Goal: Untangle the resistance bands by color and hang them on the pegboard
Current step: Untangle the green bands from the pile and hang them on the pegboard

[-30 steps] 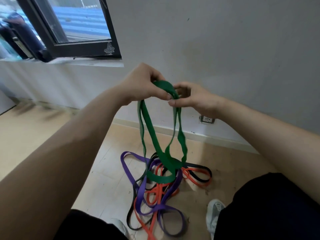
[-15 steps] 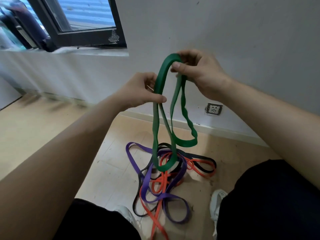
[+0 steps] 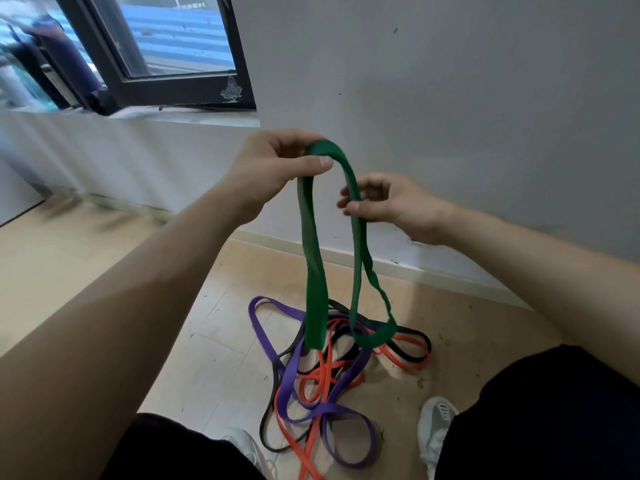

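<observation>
Pinching the green band [image 3: 313,271] mid-frame, our left hand [image 3: 273,164] and right hand [image 3: 391,202] lift it above the tangled bands [image 3: 311,393] at lower centre.

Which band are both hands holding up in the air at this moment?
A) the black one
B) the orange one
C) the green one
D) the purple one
C: the left hand and the right hand both pinch the green band, while the other colours lie in the pile on the floor.
</observation>
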